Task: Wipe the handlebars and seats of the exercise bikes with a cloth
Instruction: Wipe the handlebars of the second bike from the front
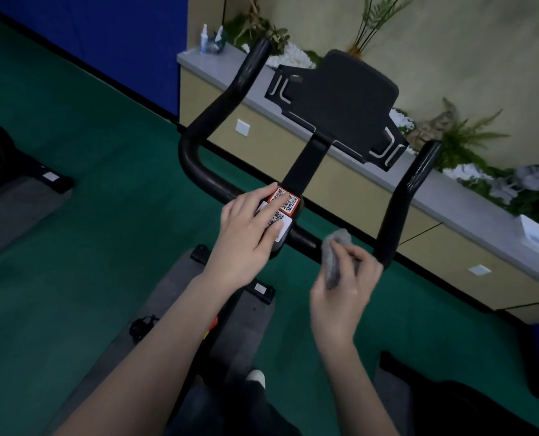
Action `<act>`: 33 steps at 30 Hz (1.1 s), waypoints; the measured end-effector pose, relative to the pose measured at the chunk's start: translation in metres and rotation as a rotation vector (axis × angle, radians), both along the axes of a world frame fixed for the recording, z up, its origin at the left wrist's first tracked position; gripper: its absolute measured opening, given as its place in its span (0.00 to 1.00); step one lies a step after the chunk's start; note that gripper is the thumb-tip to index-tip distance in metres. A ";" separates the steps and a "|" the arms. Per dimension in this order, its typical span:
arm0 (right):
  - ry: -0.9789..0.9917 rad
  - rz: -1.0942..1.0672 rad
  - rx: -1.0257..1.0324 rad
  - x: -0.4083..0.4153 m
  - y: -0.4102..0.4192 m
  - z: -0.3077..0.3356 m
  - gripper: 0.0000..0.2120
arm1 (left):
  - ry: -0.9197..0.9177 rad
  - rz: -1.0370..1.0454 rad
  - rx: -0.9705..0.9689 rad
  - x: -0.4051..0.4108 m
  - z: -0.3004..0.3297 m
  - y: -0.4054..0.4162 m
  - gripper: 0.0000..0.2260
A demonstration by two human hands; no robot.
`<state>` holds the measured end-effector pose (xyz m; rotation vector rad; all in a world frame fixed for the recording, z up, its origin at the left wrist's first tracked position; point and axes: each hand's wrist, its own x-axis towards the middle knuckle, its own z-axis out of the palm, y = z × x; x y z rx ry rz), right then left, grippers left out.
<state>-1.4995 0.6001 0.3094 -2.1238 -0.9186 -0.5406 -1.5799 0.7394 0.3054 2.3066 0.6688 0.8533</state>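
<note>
Two bare hands work at the black, foam-sleeved handlebar (305, 239) of an exercise bike. The left hand (249, 228) lies flat, fingers straight and apart, on the central clamp where the red and white QR-code stickers (282, 204) sit; it looks placed there to steady the bar against the rubbing, holding nothing. The right hand (343, 284) has its grip clamped on a crumpled grey cloth (335, 247), fingers curled round the lower part so the bunched top pokes out against the cross tube, just right of the clamp. That position suggests the wipe is on the straight section between clamp and right bend.

To the right of the cloth the tube turns up into the right horn (409, 196), so a sideways stroke meets the bend almost at once and must follow it upward. The left horn (230, 99) stands well apart, with bare tube open along it. Above the clamp the black tablet holder (343, 99) overhangs the stem, which limits reach there. No seat is in view; judging by that, the seat remains to be done.

Beyond the bike runs a beige cabinet with a grey counter (469, 212), carrying plants and a small spray bottle (204, 39); green floor (73, 121) lies open on both sides.
</note>
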 end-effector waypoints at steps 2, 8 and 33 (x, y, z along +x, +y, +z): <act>0.007 -0.043 0.043 -0.006 0.006 -0.002 0.20 | -0.008 0.003 -0.011 0.001 0.000 -0.001 0.20; -0.049 0.125 -0.022 -0.022 0.021 -0.003 0.22 | 0.005 0.000 0.012 0.000 -0.002 0.001 0.20; 1.629 -0.025 0.860 -0.045 0.045 0.000 0.04 | 0.052 -0.018 0.025 -0.002 0.000 0.001 0.20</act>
